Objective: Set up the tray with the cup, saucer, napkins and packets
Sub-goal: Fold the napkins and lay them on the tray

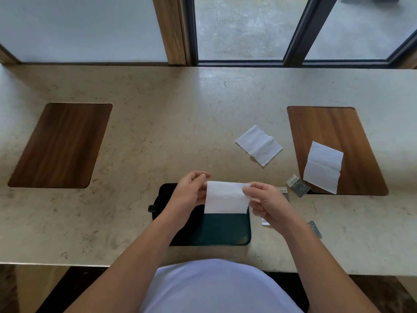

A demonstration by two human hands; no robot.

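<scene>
holding a white napkin up by its top corners, both hands work just above the dark tray that sits near the front edge of the stone counter. the left hand pinches the napkin's upper left corner between thumb and curled fingers, and the right hand pinches the upper right corner the same way, so the sheet hangs flat over the tray's far half without resting on it. something dark and rounded with a small handle shows at the tray's left side under the left wrist; it may be the cup and saucer, but the arm hides too much to be sure. two more napkins wait off the tray: one unfolded napkin lies on the bare counter to the right, and another napkin lies partly on the right wooden inlay. several small packets lie scattered on the counter just right of the tray, some half hidden by the right hand. as a judgement, the task looks early to middling: no napkin and no packet is on the tray yet, so folding or laying this napkin, then the other two, then gathering the packets, all seem left to do.
</scene>
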